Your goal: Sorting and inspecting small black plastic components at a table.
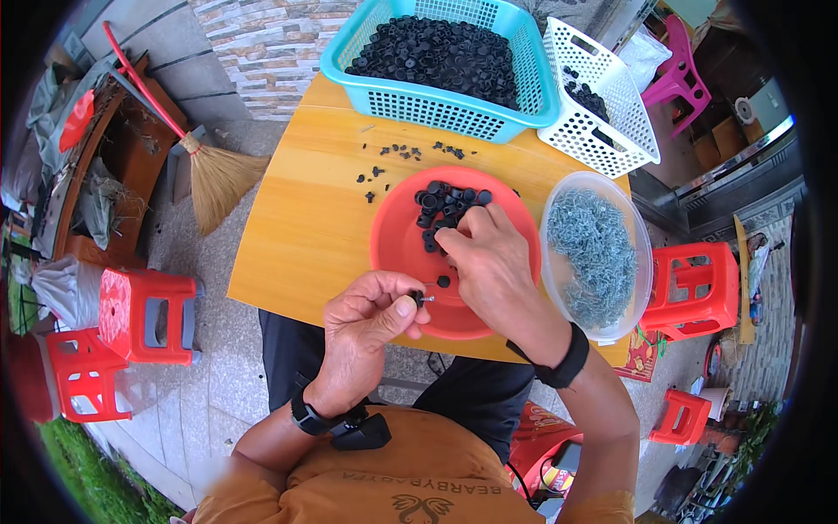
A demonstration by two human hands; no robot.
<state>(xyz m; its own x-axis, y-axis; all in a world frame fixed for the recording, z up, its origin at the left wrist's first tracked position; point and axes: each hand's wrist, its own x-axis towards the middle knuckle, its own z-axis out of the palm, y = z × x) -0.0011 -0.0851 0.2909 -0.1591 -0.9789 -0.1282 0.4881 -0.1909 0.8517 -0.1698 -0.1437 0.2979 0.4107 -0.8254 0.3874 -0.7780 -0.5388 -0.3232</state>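
Left hand (371, 319) fingers pinched together on a small black plastic cap with a metal screw sticking out (420, 299), held just over the near rim of the red plate (393, 244). Right hand (484, 262) lies palm down on the plate, fingers curled into the pile of black caps (445, 205) at the plate's far side; looks like fingertips closing on one cap, but cannot tell if one is actually gripped. One loose cap (443, 281) sits on the plate between the two hands.

Right of the right hand, touching the plate: clear plastic tub of grey metal screws (596, 253). Beyond the fingers: blue basket (419, 109) full of black caps, white basket (602, 140) beside it, partly filled. Stray black bits (397, 157) on the yellow desk (297, 227) beyond the left hand.

To do it well, judging from this: keep the pinch low on the cap so the screw stays straight, pick a single cap from the pile edge, work over the plate so drops stay caught.
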